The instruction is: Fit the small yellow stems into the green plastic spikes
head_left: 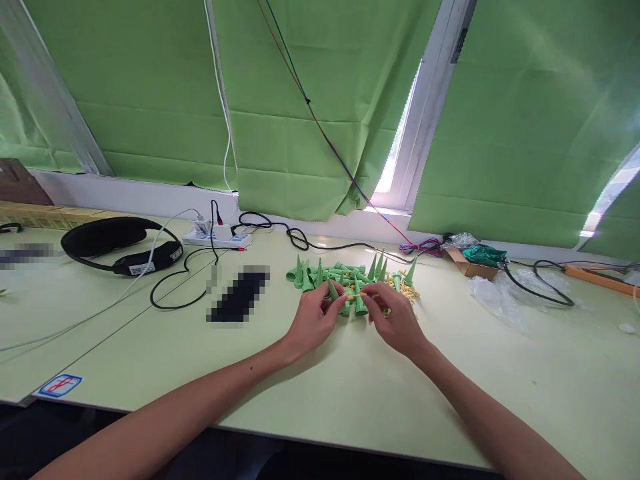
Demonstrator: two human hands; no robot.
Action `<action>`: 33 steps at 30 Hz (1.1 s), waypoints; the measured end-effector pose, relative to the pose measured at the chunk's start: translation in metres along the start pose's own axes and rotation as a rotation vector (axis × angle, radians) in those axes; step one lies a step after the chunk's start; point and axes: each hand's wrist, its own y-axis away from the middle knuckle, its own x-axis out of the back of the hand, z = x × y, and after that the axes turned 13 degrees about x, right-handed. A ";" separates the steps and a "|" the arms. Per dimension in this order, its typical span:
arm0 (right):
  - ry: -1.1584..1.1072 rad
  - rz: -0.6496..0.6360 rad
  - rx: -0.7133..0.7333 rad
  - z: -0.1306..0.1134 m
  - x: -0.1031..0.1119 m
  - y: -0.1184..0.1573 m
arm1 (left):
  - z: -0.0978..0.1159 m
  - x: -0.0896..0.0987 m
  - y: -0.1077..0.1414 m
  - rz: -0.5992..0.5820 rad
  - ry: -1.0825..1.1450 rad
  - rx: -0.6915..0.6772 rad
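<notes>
My left hand (313, 321) is closed on a green plastic spike (332, 290), its pointed end tilted up and left. In my right hand (398, 323), a small yellow peg (354, 296) is pinched between thumb and fingertips, its left end close to the spike; whether the two touch is hard to tell. Directly behind both hands lies a pile of green cone-shaped plastic pieces (345, 272), several standing point up and others on their sides. Small yellow pieces (411, 293) are scattered at the pile's right, partly behind my right hand.
A power strip (217, 238) with plugs and cables sits at the back left, near a black headband-like device (120, 250). A blurred dark object (239, 297) lies left of my hands. To the right are a small cardboard box (470, 262) and clear plastic bags (497, 301).
</notes>
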 end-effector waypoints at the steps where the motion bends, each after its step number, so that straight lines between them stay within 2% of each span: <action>1: 0.003 -0.005 0.007 0.000 0.000 0.000 | 0.000 0.000 0.000 0.003 -0.001 -0.001; 12: -0.029 -0.097 0.072 0.001 -0.004 0.001 | -0.005 -0.002 0.001 -0.021 -0.073 -0.039; 33: -0.038 -0.152 0.077 0.000 -0.003 0.001 | -0.008 -0.003 0.001 -0.050 -0.077 -0.010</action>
